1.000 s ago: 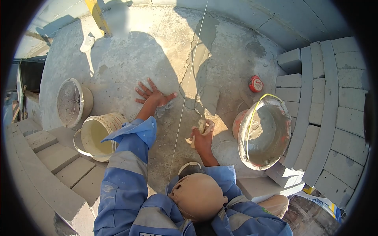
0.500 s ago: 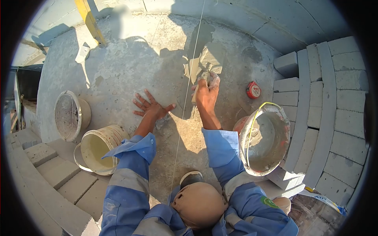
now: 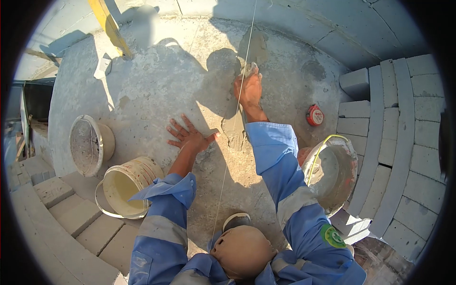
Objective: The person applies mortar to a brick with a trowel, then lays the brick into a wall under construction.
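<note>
The right hand (image 3: 249,88), closed around a trowel (image 3: 248,69), reaches far forward along the mortar strip (image 3: 236,126), while the left hand (image 3: 188,136) lies flat and open just beside that strip's near end.

An outdoor building site in bright sun, seen from above. A rough concrete slab (image 3: 156,90) fills the middle, with a streak of wet grey mortar (image 3: 235,128) spread along a taut string line (image 3: 228,156). Stacks of grey concrete blocks (image 3: 403,123) stand at the right edge, and more blocks (image 3: 71,213) lie at the lower left. Mortar-stained buckets (image 3: 123,187) sit on the slab, one (image 3: 332,173) coated with grey mix. The person wears blue work overalls with reflective bands (image 3: 294,202).
</note>
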Demonstrator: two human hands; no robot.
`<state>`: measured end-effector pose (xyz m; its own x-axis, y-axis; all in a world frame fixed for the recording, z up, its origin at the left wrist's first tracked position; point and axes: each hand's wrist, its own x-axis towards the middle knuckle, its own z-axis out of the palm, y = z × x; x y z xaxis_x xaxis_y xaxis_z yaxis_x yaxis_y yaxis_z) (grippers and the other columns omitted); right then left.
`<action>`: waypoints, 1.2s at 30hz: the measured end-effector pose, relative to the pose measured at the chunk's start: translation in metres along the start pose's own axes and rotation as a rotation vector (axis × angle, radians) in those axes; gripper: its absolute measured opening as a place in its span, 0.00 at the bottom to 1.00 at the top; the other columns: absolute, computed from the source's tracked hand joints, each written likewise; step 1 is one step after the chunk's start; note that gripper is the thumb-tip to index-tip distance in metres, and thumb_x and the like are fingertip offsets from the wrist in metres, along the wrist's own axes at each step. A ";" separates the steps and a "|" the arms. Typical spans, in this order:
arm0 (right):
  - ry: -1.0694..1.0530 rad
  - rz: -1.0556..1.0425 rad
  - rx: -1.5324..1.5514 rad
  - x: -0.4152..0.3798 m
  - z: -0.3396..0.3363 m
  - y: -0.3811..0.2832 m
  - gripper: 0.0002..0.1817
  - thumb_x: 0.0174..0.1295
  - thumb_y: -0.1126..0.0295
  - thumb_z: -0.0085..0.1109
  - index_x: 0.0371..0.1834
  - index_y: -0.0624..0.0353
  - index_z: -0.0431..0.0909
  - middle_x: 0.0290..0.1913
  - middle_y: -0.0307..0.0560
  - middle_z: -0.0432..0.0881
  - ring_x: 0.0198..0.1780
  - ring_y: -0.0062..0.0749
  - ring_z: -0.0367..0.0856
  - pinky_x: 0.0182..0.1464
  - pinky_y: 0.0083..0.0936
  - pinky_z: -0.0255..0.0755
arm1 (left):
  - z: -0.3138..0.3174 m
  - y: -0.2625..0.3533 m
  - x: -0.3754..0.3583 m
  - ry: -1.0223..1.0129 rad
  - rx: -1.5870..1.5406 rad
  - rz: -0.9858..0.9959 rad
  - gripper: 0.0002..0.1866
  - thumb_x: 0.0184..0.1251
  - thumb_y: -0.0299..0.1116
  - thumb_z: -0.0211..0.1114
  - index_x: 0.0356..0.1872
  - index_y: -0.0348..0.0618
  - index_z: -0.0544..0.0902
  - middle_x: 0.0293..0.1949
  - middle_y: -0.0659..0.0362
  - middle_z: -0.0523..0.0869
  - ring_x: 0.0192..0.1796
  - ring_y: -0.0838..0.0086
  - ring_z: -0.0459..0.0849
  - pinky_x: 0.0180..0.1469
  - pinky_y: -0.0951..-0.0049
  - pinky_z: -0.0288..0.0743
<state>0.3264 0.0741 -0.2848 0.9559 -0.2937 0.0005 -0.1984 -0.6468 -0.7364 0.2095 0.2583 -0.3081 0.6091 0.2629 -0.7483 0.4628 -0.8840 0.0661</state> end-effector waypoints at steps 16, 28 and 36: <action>-0.006 0.471 0.978 0.091 -0.009 -0.004 0.12 0.65 0.68 0.54 0.46 0.63 0.73 0.31 0.50 0.77 0.25 0.36 0.80 0.20 0.31 0.75 | 0.002 0.000 0.003 0.017 0.017 0.012 0.81 0.40 0.86 0.60 0.74 0.41 0.16 0.72 0.31 0.11 0.71 0.32 0.05 0.64 0.18 0.17; 0.015 0.670 1.003 0.018 -0.010 -0.024 0.10 0.67 0.70 0.50 0.47 0.64 0.73 0.32 0.50 0.77 0.25 0.36 0.78 0.21 0.33 0.74 | -0.004 0.006 -0.002 -0.001 0.030 -0.028 0.81 0.43 0.82 0.64 0.72 0.42 0.12 0.71 0.33 0.08 0.72 0.33 0.06 0.65 0.18 0.20; -0.124 0.631 1.029 -0.087 -0.038 -0.027 0.19 0.65 0.68 0.54 0.58 0.61 0.71 0.34 0.46 0.77 0.26 0.31 0.78 0.21 0.31 0.73 | -0.009 0.014 0.005 0.023 0.039 -0.078 0.82 0.40 0.82 0.67 0.73 0.47 0.12 0.71 0.34 0.08 0.72 0.35 0.05 0.65 0.19 0.17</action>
<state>0.2407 0.0907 -0.2395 0.7784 -0.2500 -0.5759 -0.4258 0.4638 -0.7769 0.2243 0.2504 -0.3049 0.5869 0.3401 -0.7348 0.4846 -0.8746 -0.0177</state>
